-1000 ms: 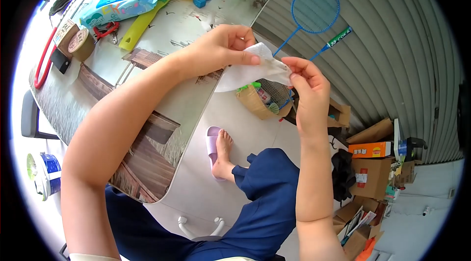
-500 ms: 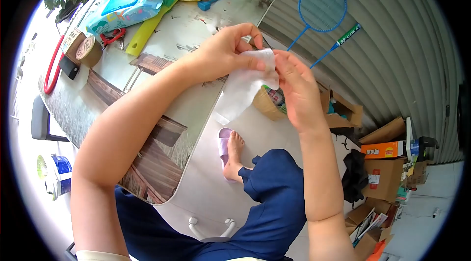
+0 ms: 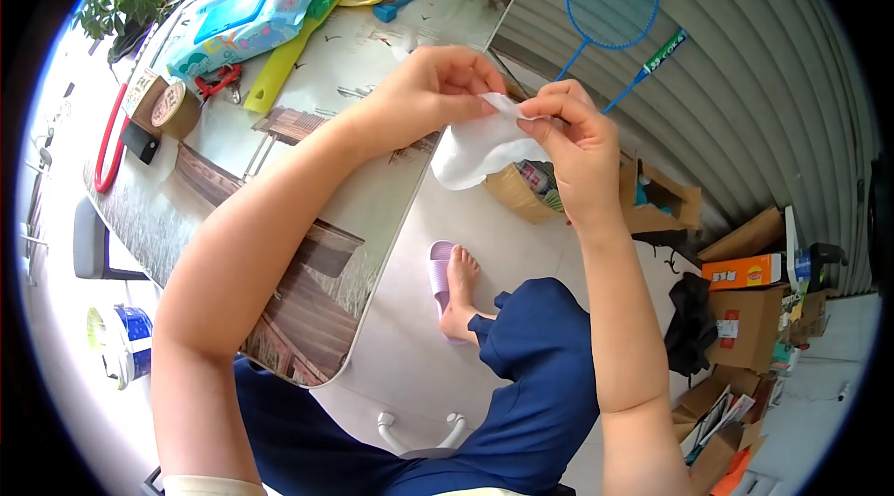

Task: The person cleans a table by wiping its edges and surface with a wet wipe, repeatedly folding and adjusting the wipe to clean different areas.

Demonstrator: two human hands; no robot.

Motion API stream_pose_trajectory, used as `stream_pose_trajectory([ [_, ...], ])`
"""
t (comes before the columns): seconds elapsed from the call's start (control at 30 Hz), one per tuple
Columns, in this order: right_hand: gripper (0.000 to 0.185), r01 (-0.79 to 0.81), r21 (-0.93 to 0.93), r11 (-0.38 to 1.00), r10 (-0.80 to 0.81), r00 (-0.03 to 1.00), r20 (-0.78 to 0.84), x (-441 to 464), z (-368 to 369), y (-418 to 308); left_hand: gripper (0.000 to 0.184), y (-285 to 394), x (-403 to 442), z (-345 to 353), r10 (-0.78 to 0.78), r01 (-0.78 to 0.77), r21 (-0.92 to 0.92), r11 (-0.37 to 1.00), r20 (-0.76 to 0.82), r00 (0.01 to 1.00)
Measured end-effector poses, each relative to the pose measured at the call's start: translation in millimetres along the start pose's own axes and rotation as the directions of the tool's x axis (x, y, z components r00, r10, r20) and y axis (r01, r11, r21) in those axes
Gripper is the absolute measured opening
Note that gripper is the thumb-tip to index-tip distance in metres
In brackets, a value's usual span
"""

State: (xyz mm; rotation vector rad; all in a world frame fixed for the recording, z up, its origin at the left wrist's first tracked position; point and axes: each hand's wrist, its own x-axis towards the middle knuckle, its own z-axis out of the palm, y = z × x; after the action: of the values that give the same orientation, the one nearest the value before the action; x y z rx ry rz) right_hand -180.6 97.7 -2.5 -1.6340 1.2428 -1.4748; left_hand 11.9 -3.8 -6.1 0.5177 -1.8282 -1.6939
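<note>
Hanging just off the edge of the surface (image 3: 372,189): one white cloth (image 3: 472,151), thin, lower part loose. Material uncertain.

Left hand (image 3: 433,95): nearer the surface; grip pinching the cloth's upper edge between thumb and fingers.

Right hand (image 3: 587,137): farther out from the surface; grip pinching the cloth's outer end between thumb and forefinger.

Hazard, tearing: possible if the hands pull hard against each other, since only a short span lies between the two pinches.

Hazard, dropping: both holds look small; a slip could send the cloth to the floor (image 3: 521,254) beside the surface, or into the brown container (image 3: 517,198) below its edge.

Hazard, bunching: the loose part could fold onto itself if the hands close together.

Hazard, knocking: the left forearm (image 3: 289,189) crosses the surface; swung outward, it could catch the tape roll (image 3: 175,110) or yellow brush (image 3: 279,67) lying on it.
</note>
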Motion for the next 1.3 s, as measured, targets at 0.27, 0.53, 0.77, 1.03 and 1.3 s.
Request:
stream_pose_trajectory([
  [0.27, 0.018, -0.333, 0.49, 0.805, 0.351, 0.935, 0.058, 4.2, -1.4, 0.8, 0.013, -2.2, -1.8, 1.8, 0.062, -0.062, -0.004, 0.998, -0.02, 0.998],
  [0.53, 0.021, -0.38, 0.409, 0.83, 0.406, 0.913, 0.025, 9.6, -1.1, 40.6, 0.017, -6.3, -1.0, 11.0, 0.347, -0.279, 0.487, 0.827, -0.053, 0.936],
  [0.77, 0.013, -0.309, 0.391, 0.867, 0.403, 0.897, -0.185, 58.0, -8.3, 79.5, 0.018, -8.8, 0.3, 9.4, 0.356, 0.033, 0.703, 0.711, -0.4, 0.845],
  [1.03, 0.012, -0.162, 0.174, 0.971, 0.231, 0.807, -0.543, 66.3, 52.2, 111.2, 0.018, -7.9, 1.7, 11.5, 0.322, 0.048, 0.721, 0.691, -0.367, 0.873],
  [1.3, 0.013, 0.118, 0.132, 0.984, -0.009, 0.776, -0.63, 51.1, 83.0, 106.1, 0.018, -5.1, 3.5, 12.3, 0.284, 0.08, 0.736, 0.672, -0.355, 0.891],
])
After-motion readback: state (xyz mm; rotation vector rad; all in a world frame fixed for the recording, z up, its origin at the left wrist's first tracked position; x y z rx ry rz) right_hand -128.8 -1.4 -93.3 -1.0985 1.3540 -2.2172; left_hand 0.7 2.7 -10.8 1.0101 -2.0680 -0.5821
